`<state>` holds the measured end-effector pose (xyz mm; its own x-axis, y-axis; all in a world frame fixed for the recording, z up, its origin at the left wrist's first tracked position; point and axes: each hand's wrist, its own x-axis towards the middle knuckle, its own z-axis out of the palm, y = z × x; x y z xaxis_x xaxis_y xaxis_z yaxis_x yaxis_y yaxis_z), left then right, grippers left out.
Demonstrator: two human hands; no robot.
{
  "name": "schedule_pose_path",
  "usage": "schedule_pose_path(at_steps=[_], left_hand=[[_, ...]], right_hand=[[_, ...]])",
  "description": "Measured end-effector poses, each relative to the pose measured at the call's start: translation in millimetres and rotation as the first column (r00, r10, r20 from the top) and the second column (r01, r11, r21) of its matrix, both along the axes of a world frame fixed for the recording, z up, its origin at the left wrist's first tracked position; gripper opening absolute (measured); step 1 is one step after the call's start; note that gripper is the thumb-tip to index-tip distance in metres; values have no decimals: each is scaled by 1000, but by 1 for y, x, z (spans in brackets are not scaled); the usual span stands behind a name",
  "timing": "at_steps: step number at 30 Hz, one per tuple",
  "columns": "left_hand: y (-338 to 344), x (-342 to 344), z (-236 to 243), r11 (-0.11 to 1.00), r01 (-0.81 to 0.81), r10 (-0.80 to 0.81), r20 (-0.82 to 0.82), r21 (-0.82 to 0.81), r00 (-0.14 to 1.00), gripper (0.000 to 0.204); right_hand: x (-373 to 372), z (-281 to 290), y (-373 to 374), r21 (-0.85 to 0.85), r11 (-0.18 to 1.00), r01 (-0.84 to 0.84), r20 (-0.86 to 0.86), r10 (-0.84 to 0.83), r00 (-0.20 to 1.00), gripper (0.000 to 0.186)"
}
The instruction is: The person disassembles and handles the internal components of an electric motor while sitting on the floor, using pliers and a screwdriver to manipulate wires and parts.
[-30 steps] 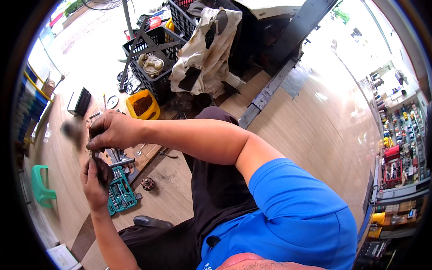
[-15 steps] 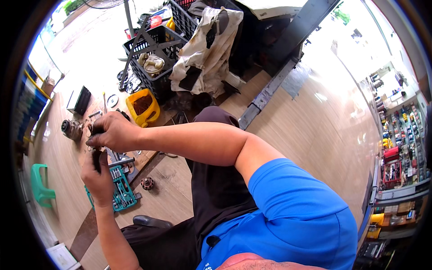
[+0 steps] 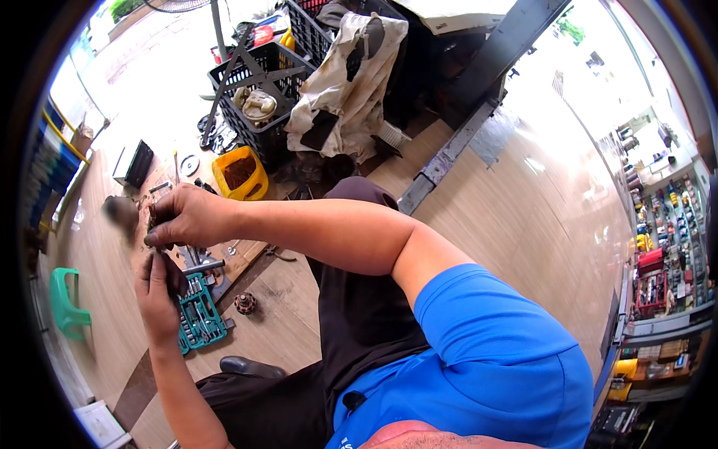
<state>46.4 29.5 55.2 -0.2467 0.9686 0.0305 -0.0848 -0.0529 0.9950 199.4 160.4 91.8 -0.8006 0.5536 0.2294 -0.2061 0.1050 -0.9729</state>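
Note:
My right hand [image 3: 188, 215] is closed in a pinch on a small dark metal part [image 3: 152, 221], whose exact kind I cannot make out. Just below it, my left hand [image 3: 158, 293] points upward with its fingers together, the tips meeting the lower end of that part. What lies between the left fingertips is mostly hidden. Under the hands, a teal socket set case [image 3: 203, 318] lies with its tools showing. A dark bar-like tool [image 3: 203, 266] crosses its upper edge. Beyond the hands sits a rounded metal component [image 3: 122, 213], now blurred. A small copper-and-dark round part [image 3: 244, 302] rests nearer my knees.
A yellow cut-open container [image 3: 258, 182] with brown contents stands past my right hand, beside black crates [image 3: 263, 136] and a stained cloth [image 3: 329, 97]. A black box [image 3: 133, 163] and green stool [image 3: 67, 307] are at left. A metal beam [image 3: 449, 153] slants down ahead.
My left hand has moved slightly right, and its thumb and fingers have come closer together under the metal part. The right hand keeps its pinch. The view has shifted a little.

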Motion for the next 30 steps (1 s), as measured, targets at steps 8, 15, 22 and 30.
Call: schedule_pose_path(at_steps=[8, 15, 22, 30], left_hand=[[5, 10, -3, 983, -161, 186, -465, 92, 866, 21], [6, 10, 1, 931, -86, 359, -849, 355, 389, 23], [1, 16, 9, 975, -166, 223, -673, 148, 706, 24], [-4, 5, 3, 978, 160, -181, 158, 136, 971, 24]], right_hand=[[-4, -3, -5, 251, 952, 177, -48, -170, 984, 24], [-2, 1, -5, 115, 986, 123, 67, -132, 989, 22], [-3, -8, -1, 202, 975, 93, -25, -89, 996, 19], [0, 3, -3, 291, 956, 40, -133, -1, 991, 19]])
